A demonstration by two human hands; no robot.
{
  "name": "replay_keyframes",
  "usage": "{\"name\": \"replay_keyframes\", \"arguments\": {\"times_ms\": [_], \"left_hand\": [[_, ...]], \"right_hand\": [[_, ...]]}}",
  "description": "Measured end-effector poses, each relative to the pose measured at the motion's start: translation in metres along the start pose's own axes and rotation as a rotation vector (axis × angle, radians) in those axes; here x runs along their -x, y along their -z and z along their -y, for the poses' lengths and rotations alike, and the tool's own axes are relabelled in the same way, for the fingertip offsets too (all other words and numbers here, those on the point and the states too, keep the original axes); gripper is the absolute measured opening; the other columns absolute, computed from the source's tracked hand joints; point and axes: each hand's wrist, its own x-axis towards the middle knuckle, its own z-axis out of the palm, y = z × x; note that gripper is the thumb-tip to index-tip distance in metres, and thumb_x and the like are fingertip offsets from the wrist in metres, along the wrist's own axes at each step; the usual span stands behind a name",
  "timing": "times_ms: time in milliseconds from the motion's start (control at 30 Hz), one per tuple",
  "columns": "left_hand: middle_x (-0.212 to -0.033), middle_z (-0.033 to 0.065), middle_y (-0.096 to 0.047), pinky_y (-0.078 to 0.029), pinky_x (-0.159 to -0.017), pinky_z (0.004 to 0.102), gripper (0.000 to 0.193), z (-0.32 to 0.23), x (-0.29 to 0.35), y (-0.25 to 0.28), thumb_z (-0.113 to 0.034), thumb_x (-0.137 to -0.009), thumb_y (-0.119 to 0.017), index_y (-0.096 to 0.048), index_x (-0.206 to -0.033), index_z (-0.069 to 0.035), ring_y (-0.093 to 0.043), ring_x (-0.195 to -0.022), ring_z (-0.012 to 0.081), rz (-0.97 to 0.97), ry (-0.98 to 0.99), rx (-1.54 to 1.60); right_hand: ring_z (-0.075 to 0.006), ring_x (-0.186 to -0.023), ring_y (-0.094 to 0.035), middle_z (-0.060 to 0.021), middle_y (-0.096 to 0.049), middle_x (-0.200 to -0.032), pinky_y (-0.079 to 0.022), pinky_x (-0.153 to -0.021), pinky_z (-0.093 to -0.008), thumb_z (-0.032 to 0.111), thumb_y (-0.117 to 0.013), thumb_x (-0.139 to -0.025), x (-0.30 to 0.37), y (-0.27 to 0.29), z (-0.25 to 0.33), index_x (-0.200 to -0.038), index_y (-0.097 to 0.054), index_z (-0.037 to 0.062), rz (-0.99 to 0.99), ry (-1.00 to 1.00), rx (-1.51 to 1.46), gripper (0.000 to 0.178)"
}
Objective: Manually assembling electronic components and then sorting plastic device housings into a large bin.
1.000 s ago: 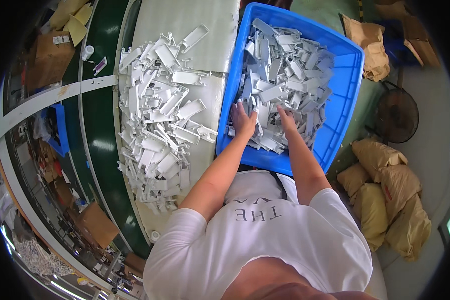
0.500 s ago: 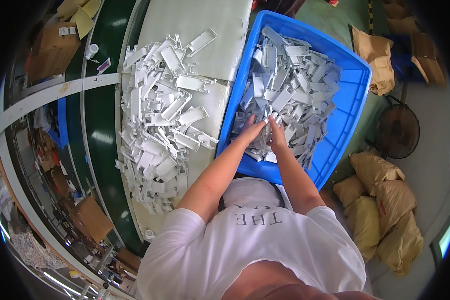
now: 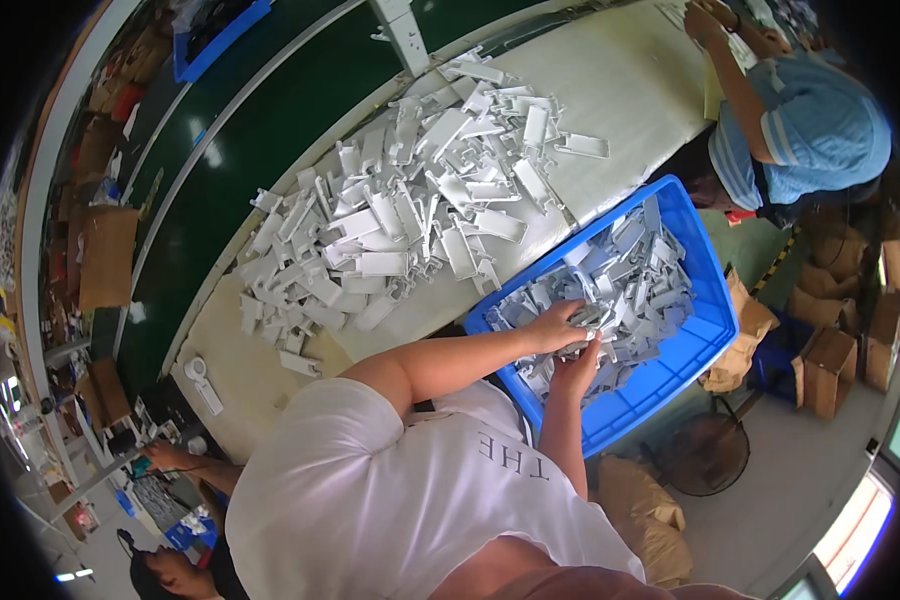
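Observation:
Both my hands are over a blue plastic bin (image 3: 660, 385) heaped with white plastic parts (image 3: 635, 265). My left hand (image 3: 553, 328) has its fingers curled around a small bunch of greyish-white plastic parts (image 3: 592, 316). Close against it, my right hand (image 3: 576, 370) pinches the lower side of the same parts with thumb and fingers. How many pieces lie between the hands I cannot make out. On the table (image 3: 630, 90) to the left of the bin spreads a large loose pile of similar white bracket-like parts (image 3: 410, 215).
A roll of white tape (image 3: 198, 370) lies on the table's near left end. A green conveyor belt (image 3: 240, 140) runs beyond it. At the far right a person in a blue shirt (image 3: 810, 130) works; another sits at lower left. Paper sacks (image 3: 640, 515) and a round fan (image 3: 705, 455) stand at right.
My view has turned to the right, so the bin, pile and table appear rotated and the co-workers come into sight. My hands stay together over the bin, now lifted slightly with parts between them.

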Motion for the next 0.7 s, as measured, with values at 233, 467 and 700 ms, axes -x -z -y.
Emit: {"name": "replay_keyframes", "arguments": {"times_ms": [233,467,700], "left_hand": [[-0.124,0.0181,-0.034,-0.022,-0.100,0.0359,0.059,-0.036,0.054,0.029,-0.024,-0.072,-0.059,-0.036,-0.121,0.000,-0.027,-0.121,0.0301,-0.237,-0.410,0.007],[-0.121,0.0192,-0.037,-0.029,-0.096,0.0375,0.056,-0.057,0.126,0.109,-0.020,-0.070,-0.064,-0.039,-0.117,0.001,-0.034,-0.116,0.0334,-0.732,-0.749,-0.070],[-0.126,0.0178,-0.031,-0.027,-0.098,0.0347,0.059,-0.028,0.153,0.190,-0.018,-0.072,-0.058,-0.034,-0.123,-0.002,-0.030,-0.120,0.0303,-0.956,-0.588,0.027]], "right_hand": [[-0.0208,-0.100,-0.050,-0.0132,-0.048,-0.111,-0.043,-0.082,-0.0318,0.028,-0.044,-0.087,0.073,-0.074,0.030,-0.117,-0.040,-0.0022,0.287,0.336,0.059,0.042],[-0.0210,-0.109,-0.044,-0.0121,-0.044,-0.118,-0.036,-0.092,-0.0345,0.025,-0.039,-0.090,0.111,-0.160,-0.008,-0.122,-0.034,-0.0013,0.768,0.273,0.157,0.042],[-0.0215,-0.110,-0.042,-0.0117,-0.043,-0.121,-0.033,-0.093,-0.0366,0.033,-0.036,-0.090,0.094,-0.244,-0.062,-0.122,-0.035,0.0005,1.037,0.131,0.426,0.045]]}}
